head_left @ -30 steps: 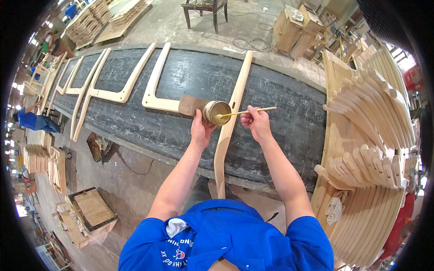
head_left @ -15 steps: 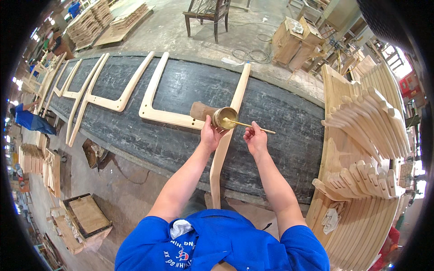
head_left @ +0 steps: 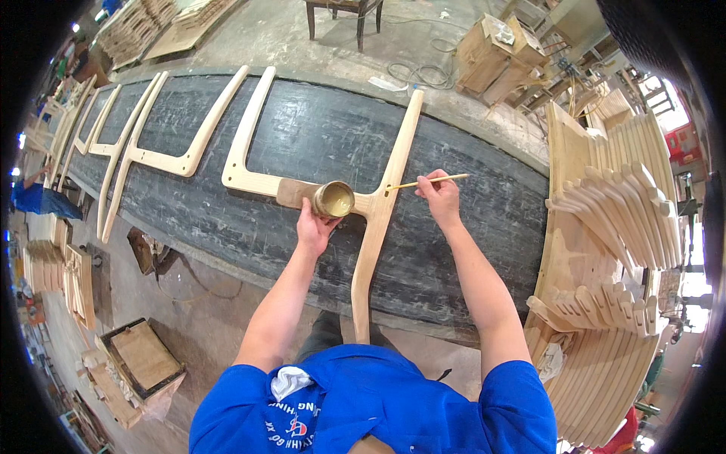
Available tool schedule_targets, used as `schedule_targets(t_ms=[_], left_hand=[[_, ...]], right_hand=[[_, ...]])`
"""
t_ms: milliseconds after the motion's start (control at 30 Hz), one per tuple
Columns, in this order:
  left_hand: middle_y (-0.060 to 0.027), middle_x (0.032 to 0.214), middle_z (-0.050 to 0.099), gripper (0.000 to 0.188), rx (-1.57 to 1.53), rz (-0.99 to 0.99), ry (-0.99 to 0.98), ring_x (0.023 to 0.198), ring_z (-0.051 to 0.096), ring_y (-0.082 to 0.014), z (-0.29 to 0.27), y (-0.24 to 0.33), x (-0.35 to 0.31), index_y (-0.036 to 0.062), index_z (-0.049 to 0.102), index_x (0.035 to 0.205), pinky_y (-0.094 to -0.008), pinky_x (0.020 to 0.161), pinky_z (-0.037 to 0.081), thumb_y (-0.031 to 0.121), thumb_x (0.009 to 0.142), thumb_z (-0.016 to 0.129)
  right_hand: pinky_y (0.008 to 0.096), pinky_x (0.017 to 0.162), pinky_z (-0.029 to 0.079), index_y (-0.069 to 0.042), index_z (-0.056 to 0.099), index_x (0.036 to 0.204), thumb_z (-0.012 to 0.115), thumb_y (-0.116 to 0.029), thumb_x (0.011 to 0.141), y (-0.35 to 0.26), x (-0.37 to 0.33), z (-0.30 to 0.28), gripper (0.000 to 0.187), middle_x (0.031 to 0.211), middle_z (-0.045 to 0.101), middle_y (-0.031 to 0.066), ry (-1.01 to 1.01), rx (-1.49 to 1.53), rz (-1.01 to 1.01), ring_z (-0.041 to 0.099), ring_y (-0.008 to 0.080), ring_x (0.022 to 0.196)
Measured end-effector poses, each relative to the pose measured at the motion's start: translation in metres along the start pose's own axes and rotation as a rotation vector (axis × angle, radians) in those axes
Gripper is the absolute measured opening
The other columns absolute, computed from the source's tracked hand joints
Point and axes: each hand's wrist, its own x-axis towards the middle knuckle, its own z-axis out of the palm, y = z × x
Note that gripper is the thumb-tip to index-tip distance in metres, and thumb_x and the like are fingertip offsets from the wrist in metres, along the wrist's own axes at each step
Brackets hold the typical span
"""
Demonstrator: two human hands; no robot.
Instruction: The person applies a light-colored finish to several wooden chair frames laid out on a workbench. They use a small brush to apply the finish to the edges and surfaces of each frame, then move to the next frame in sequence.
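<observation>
My left hand grips a small round can of yellowish paste, tilted so its open mouth faces up and right. A flat brown piece sticks out to the left of the can; whether it is joined on cannot be told. Between thumb and fingers my right hand pinches a thin wooden stick. Its tip meets a dark hole in the upright leg of a pale wooden chair frame. That frame lies on a black-topped workbench, and the can hangs over its crosspiece.
Several similar frames lie along the bench to the left. Stacked wooden parts stand at the right. A dark chair and coiled cable are beyond the bench. A wooden box sits at lower left; a person in blue is far left.
The can has moved left, away from the leg. The stick has come out of the can, and its tip is now at the hole in the frame.
</observation>
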Motion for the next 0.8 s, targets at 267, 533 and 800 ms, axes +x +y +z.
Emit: schedule_targets(t_ms=[267, 533, 800], left_hand=[[-0.0102, 0.132, 0.047, 0.056, -0.016, 0.067, 0.016, 0.120, 0.047, -0.0271, -0.039, 0.018, -0.025, 0.0088, 0.038, 0.132, -0.0482, 0.099, 0.039, 0.050, 0.097, 0.025], [-0.0099, 0.132, 0.046, 0.054, -0.030, 0.076, 0.003, 0.119, 0.048, -0.0270, -0.042, 0.018, -0.032, 0.0097, 0.036, 0.134, -0.0465, 0.097, 0.041, 0.048, 0.097, 0.024], [-0.0091, 0.132, 0.047, 0.055, -0.049, 0.072, -0.010, 0.119, 0.048, -0.0271, -0.055, 0.022, -0.039, 0.0101, 0.038, 0.133, -0.0460, 0.097, 0.041, 0.049, 0.098, 0.023]], right_hand=[[0.0306, 0.054, 0.041, -0.001, 0.053, 0.076, 0.062, -0.012, 0.084, 0.001, 0.011, 0.024, 0.016, 0.061, 0.050, 0.0085, -0.204, -0.364, -0.325, 0.049, 0.0176, 0.055], [0.0377, 0.059, 0.046, -0.002, 0.052, 0.076, 0.062, -0.014, 0.083, 0.011, 0.021, 0.032, 0.017, 0.071, 0.057, 0.0146, -0.326, -0.673, -0.545, 0.059, 0.0294, 0.065], [0.0364, 0.056, 0.045, 0.000, 0.051, 0.072, 0.063, -0.016, 0.083, 0.013, 0.022, 0.042, 0.023, 0.064, 0.053, 0.0150, -0.305, -0.461, -0.284, 0.056, 0.0283, 0.059]])
